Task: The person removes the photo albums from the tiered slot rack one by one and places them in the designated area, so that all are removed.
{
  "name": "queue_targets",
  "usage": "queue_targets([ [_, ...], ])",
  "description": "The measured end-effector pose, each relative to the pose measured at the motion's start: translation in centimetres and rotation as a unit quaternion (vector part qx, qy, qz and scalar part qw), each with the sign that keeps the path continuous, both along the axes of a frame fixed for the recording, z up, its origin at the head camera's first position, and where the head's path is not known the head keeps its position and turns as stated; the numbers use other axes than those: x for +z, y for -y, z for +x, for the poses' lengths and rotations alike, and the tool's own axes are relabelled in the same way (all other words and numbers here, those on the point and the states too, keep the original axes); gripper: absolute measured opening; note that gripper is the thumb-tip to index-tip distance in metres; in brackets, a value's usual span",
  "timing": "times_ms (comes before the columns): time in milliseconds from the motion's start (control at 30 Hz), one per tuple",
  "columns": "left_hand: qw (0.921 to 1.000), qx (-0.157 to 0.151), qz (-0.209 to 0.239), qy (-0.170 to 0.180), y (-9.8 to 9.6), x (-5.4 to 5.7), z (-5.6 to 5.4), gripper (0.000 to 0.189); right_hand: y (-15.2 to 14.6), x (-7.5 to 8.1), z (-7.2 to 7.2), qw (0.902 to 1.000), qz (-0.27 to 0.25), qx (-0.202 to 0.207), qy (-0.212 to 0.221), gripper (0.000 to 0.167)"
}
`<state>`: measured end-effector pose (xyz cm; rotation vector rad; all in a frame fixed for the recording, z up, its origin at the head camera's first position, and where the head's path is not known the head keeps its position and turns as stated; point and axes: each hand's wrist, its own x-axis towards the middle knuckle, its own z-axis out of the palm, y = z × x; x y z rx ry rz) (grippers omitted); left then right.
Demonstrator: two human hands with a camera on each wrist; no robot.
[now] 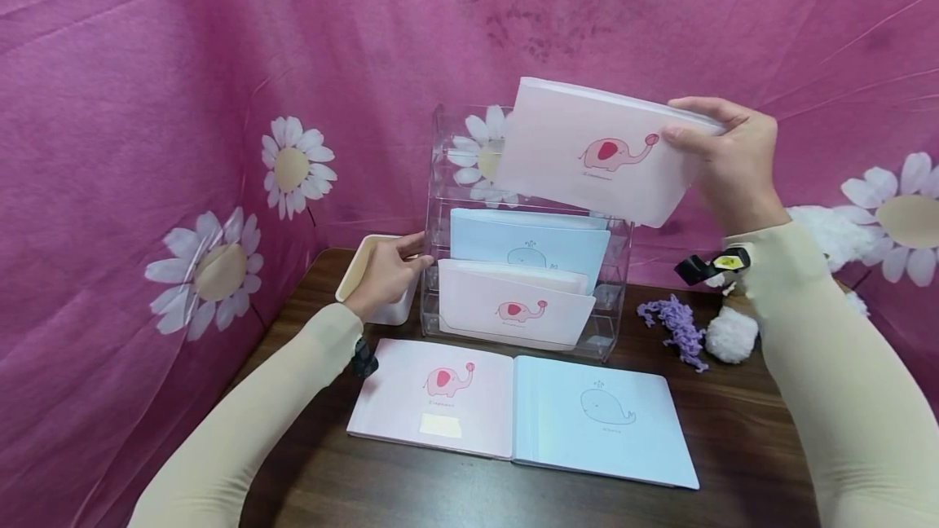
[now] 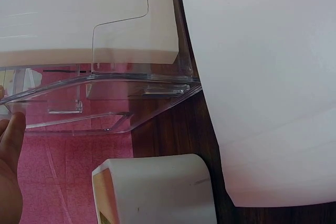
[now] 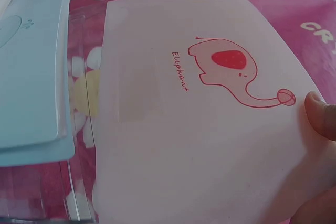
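Observation:
A pink booklet (image 1: pixel 579 145) with an elephant drawing is held up by my right hand (image 1: pixel 737 153), thumb on its front cover and fingers behind its right edge. It tilts before the upper tier of a clear tiered rack (image 1: pixel 433 186). My left hand (image 1: pixel 389 271) grips the rack's left side edge; in the left wrist view only part of that hand (image 2: pixel 10 150) shows. A blue whale booklet (image 1: pixel 528 239) stands in the rack's middle tier, a second pink elephant booklet (image 1: pixel 513 308) in the lowest one. The right wrist view shows the held booklet (image 3: pixel 157 145) beside the rack.
Flat on the wooden table (image 1: pixel 469 495), another pink booklet (image 1: pixel 469 398) and another blue booklet (image 1: pixel 609 422) lie side by side before the rack. A white bin (image 1: pixel 392 312) stands left of it. Purple yarn (image 1: pixel 678 332) and a white fluffy ball (image 1: pixel 732 335) lie right.

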<state>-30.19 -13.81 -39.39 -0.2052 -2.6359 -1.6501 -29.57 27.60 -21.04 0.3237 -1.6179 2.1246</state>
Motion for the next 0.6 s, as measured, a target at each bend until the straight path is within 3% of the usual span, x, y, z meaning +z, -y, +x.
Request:
queue_targets([
  [367, 1.0000, 0.000, 0.005, 0.003, -0.1, 0.0, 0.0, 0.058, -1.9, -0.8, 1.5, 0.9998, 0.001, -0.006, -0.017, 0.036],
  [600, 0.9999, -0.003, 0.012, -0.002, -0.1, -0.1, -0.1, 0.058, -3.8, -1.4, 2.9, 0.9999, -0.013, -0.001, -0.003, 0.039],
])
